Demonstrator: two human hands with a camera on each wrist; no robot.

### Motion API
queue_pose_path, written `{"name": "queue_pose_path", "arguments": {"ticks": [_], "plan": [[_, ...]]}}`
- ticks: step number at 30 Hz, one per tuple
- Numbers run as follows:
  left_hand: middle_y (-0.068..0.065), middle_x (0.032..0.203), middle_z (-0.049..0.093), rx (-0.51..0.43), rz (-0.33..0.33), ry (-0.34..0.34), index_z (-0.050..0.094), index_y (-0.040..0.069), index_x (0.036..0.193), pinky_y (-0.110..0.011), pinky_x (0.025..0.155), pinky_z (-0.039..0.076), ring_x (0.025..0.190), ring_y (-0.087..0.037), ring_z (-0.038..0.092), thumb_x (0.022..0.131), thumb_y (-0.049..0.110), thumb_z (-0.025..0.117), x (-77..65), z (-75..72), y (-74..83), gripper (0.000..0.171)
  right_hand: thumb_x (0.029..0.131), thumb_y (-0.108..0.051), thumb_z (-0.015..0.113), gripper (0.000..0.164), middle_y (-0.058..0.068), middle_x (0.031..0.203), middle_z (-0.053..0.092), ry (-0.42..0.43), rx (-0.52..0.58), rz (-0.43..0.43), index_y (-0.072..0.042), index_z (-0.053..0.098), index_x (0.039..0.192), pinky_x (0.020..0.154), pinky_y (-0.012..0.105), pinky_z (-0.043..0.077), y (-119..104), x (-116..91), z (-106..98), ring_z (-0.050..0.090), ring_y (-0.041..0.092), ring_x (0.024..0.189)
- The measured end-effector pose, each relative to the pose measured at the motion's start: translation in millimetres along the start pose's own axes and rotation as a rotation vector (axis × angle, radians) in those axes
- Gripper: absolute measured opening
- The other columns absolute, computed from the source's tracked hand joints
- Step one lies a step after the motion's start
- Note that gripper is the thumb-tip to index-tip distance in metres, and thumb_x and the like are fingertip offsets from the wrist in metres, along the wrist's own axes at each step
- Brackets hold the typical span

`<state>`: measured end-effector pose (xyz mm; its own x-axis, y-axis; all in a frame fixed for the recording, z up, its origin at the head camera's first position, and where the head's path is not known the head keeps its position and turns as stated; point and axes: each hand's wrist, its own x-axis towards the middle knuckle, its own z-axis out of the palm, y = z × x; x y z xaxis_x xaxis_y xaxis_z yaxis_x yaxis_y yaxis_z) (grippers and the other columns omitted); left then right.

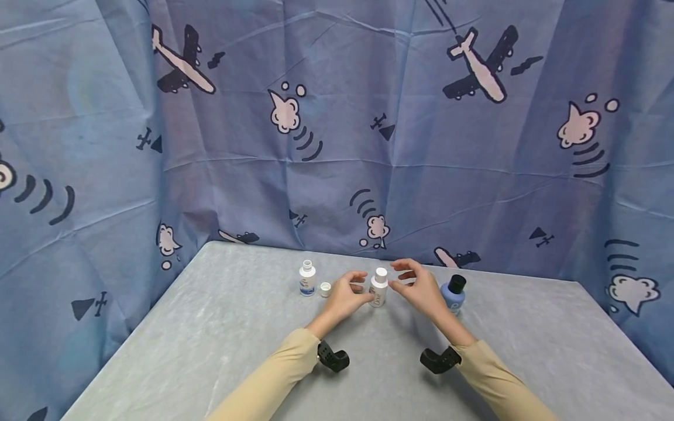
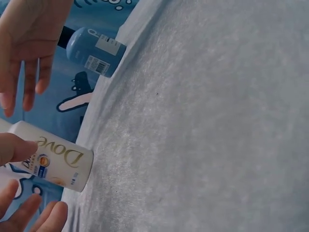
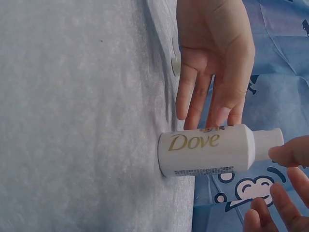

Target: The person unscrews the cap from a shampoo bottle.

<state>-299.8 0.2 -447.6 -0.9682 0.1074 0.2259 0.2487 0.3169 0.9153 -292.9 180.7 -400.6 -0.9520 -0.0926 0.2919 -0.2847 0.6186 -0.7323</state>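
Observation:
A white Dove bottle [image 1: 378, 292] with a white cap [image 1: 381, 272] stands upright on the table between my hands. My left hand [image 1: 344, 297] is at its left side; in the left wrist view the thumb [image 2: 17, 147] overlaps the bottle's side, and the other fingers are spread apart from it. On the right, my right hand [image 1: 421, 287] has loosely bent fingers, with the thumb [image 3: 287, 152] at the cap in the right wrist view. Whether either thumb touches is unclear. Neither hand is closed round the bottle.
Left of my left hand stand an uncapped white bottle [image 1: 308, 279] and a small loose white cap [image 1: 325, 289]. A blue bottle with a black cap [image 1: 454, 293] stands beyond my right forearm. The grey-covered table [image 1: 200, 327] meets a blue patterned curtain [image 1: 337, 128] behind.

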Motion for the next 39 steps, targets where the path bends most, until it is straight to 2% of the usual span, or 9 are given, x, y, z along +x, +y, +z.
{"name": "queue_pose_path", "arguments": {"ticks": [10,16,22,30,39], "plan": [[-0.017,0.115,0.067,-0.012,0.015,-0.066,0.06,0.002,0.123,-0.036,0.085,0.055,0.102,-0.032,0.067,0.074,0.009,0.08,5.8,3.7,-0.1,0.053,0.084,-0.007,0.071,0.04,0.021,0.119,0.061,-0.016,0.04,-0.009,-0.005,0.058,0.122,0.087,0.048,0.052,0.8,1.7,-1.4,0.061,0.036,0.103],[-0.02,0.11,0.068,-0.061,0.022,-0.068,0.059,-0.002,0.121,-0.032,0.082,0.055,0.097,-0.032,0.067,0.073,0.005,0.079,7.3,8.6,-2.4,0.052,0.083,-0.005,0.071,0.042,0.021,0.117,0.062,-0.018,0.061,-0.025,-0.005,0.058,0.122,0.084,0.047,0.053,1.9,1.3,-0.6,0.063,0.036,0.099],[-0.019,0.107,0.069,-0.068,0.024,-0.056,0.06,-0.003,0.12,-0.024,0.079,0.053,0.093,-0.029,0.067,0.073,0.006,0.079,8.5,15.1,-4.1,0.051,0.082,-0.007,0.072,0.044,0.02,0.116,0.063,-0.017,0.07,-0.018,-0.006,0.057,0.124,0.081,0.043,0.053,2.2,0.3,0.5,0.064,0.033,0.096],[-0.018,0.102,0.069,-0.066,0.048,-0.041,0.061,-0.003,0.114,-0.026,0.079,0.054,0.09,-0.026,0.067,0.074,0.005,0.079,6.3,18.0,-2.3,0.045,0.082,-0.008,0.072,0.045,0.02,0.115,0.063,-0.025,0.089,-0.01,-0.004,0.057,0.124,0.083,0.044,0.053,-0.8,-0.8,1.0,0.064,0.035,0.097],[-0.013,0.094,0.071,-0.036,0.037,0.036,0.063,0.004,0.107,-0.02,0.069,0.053,0.08,-0.021,0.069,0.068,0.011,0.084,4.4,21.2,-6.2,0.045,0.082,-0.009,0.073,0.045,0.019,0.112,0.064,-0.024,0.09,-0.016,-0.003,0.057,0.123,0.083,0.042,0.054,-2.3,-3.1,2.6,0.065,0.031,0.095]]}}
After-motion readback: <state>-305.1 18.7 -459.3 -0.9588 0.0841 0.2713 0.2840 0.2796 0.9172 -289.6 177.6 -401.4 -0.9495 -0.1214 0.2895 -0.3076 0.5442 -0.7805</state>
